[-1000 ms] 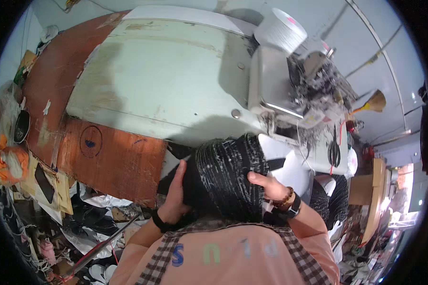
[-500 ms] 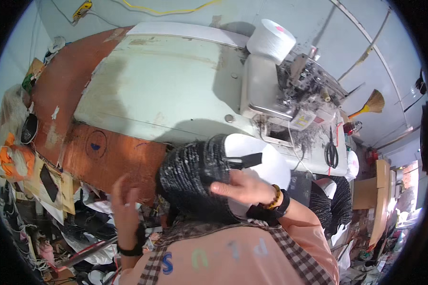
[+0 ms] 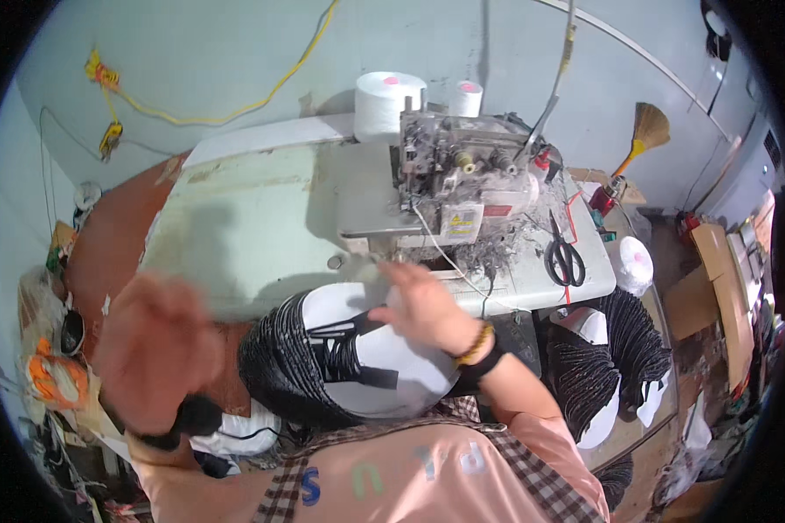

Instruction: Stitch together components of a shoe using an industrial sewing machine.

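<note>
A thick stack of curved fabric pieces (image 3: 384, 357), black at the edges with white inner faces, lies against my lap at the table's front edge. Short black strips show on its white face. Over the upper right of the stack is my right hand (image 3: 426, 309), thumb and fingers apart, with nothing visibly gripped; whether it touches the pieces I cannot tell. My left hand (image 3: 157, 349) is raised to the left of the stack, apart from it, and its fingers are smeared by motion.
Beyond the stack, a lint-covered sewing machine (image 3: 471, 179) stands on the pale table (image 3: 253, 200). White thread cones (image 3: 391, 100) are behind it. Black scissors (image 3: 565, 257) lie at the right, above more bundled black-and-white pieces (image 3: 584, 375). A broom head (image 3: 651, 129) is near the wall.
My view has swung to the right and up. My left hand has risen and moved left. The stack shows more of its white face, and my right hand has shifted up along it.
</note>
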A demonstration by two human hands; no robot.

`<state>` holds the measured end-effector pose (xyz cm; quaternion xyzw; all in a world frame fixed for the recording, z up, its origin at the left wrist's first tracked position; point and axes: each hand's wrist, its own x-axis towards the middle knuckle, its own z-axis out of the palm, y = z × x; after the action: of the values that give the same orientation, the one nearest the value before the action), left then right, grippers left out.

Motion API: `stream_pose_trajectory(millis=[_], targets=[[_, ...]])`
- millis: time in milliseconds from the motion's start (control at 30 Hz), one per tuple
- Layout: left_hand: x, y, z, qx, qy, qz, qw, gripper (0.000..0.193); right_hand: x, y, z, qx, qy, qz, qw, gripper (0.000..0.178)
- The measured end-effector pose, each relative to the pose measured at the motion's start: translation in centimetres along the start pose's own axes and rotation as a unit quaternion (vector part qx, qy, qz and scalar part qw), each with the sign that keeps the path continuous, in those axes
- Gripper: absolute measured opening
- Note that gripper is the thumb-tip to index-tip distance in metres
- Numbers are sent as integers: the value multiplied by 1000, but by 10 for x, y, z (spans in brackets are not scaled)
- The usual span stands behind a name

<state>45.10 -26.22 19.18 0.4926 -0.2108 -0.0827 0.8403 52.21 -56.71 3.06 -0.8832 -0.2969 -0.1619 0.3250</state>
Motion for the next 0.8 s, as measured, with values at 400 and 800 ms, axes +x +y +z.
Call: stream_pose_trajectory(millis=[400, 800], targets=[[189, -102, -51, 445, -133, -185, 866, 19, -31, 31, 24, 116, 18, 144, 982, 69], [22, 97, -84, 585, 224, -118, 771, 25, -26, 45, 28, 116, 53, 112, 985, 68]])
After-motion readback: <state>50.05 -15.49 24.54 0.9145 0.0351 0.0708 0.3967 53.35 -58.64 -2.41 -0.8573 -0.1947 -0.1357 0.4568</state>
